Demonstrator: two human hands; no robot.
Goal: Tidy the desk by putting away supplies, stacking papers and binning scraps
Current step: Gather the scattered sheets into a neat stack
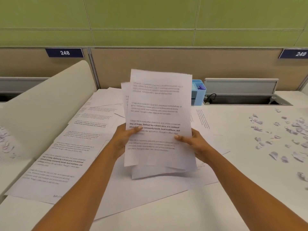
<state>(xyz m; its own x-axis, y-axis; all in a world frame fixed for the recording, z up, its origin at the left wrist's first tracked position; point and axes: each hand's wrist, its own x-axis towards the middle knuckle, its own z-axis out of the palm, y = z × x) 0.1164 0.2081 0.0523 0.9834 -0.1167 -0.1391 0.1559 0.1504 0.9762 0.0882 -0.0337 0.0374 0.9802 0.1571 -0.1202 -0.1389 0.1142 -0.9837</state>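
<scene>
Left hand (122, 139) and right hand (194, 142) grip the stack of printed sheets (159, 117), fingers clamped on either edge, upright above loose pages (70, 147) on the tabletop (241, 172); paper scraps (283, 132) lie right.

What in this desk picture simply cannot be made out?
Head view:
1. Sheet count in the held stack of papers: the front sheet covers the rest.
2. Fingers of the left hand and right hand: behind the stack, only thumbs show.
3. Blue organizer: half hidden by the stack, contents too small.
4. Paper scraps: cut off by the right edge.
</scene>
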